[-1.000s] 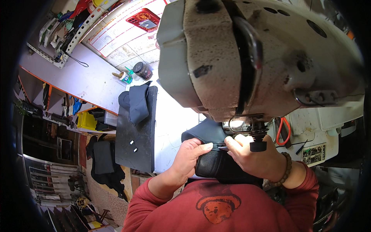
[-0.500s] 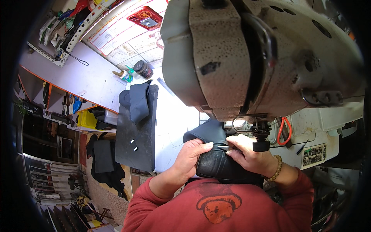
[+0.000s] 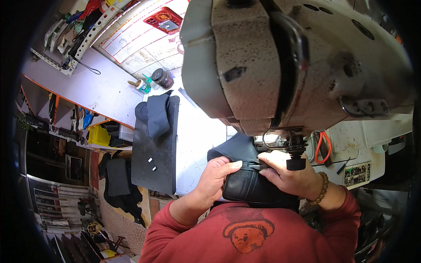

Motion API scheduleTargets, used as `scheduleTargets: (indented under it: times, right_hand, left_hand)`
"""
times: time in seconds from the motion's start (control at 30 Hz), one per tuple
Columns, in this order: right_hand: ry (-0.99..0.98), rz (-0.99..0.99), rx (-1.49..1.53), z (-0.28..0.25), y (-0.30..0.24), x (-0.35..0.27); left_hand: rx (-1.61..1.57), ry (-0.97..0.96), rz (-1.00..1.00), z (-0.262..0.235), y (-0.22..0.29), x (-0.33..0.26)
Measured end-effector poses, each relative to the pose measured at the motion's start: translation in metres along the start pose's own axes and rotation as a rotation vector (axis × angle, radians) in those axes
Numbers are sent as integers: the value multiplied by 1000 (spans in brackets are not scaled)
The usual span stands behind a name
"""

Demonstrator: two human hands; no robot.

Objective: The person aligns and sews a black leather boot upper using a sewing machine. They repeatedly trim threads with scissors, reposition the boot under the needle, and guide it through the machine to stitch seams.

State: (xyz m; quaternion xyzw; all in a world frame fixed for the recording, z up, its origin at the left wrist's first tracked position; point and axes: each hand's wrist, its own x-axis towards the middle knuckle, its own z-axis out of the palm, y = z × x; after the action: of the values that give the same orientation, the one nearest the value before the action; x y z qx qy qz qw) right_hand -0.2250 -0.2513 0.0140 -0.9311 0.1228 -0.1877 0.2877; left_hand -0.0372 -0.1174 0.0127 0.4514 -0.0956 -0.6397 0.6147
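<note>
A black leather piece (image 3: 241, 186) with stitched seams lies in front of my body, below the head of a worn grey sewing machine (image 3: 250, 65). My left hand (image 3: 217, 175) grips its left edge, thumb pressed on top near the seam. From the other side my right hand (image 3: 287, 173), with a beaded bracelet at the wrist, is closed on what look like small thread snips (image 3: 254, 164). Their two pointed blades reach the seam beside my left thumb. The handles are hidden in my fingers. A smooth dark flap (image 3: 234, 149) of the piece extends away from me.
Left of the white table stands a black board (image 3: 153, 162) with folded dark pieces (image 3: 158, 116) on it. Red-handled scissors (image 3: 323, 147) and a small screwdriver (image 3: 343, 166) lie to the right, beside a tray of small parts (image 3: 357, 174). A dark jar (image 3: 162, 79) stands farther back.
My right hand and wrist have shifted slightly to the right, with the snips' blades still at the seam. My left hand stays put on the leather.
</note>
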Motion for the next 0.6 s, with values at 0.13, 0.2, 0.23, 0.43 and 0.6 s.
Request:
scheduleTargets:
  times: [0.13, 0.2, 0.23, 0.43, 0.6]
  right_hand:
    - [-44, -37, -77, -6, -1, 3]
    - [-55, -82, -151, -9, -3, 5]
    - [-62, -105, -182, -11, -4, 7]
    - [-15, -187, -343, -21, -23, 16]
    - [-5, -148, -369, -19, -30, 18]
  left_hand:
    - [31, 16, -2, -1, 0, 0]
    - [31, 8, 7, -2, 0, 1]
    - [36, 2, 9, -3, 0, 1]
    - [81, -42, 24, -6, -1, 1]
    - [111, -53, 81, -8, -5, 1]
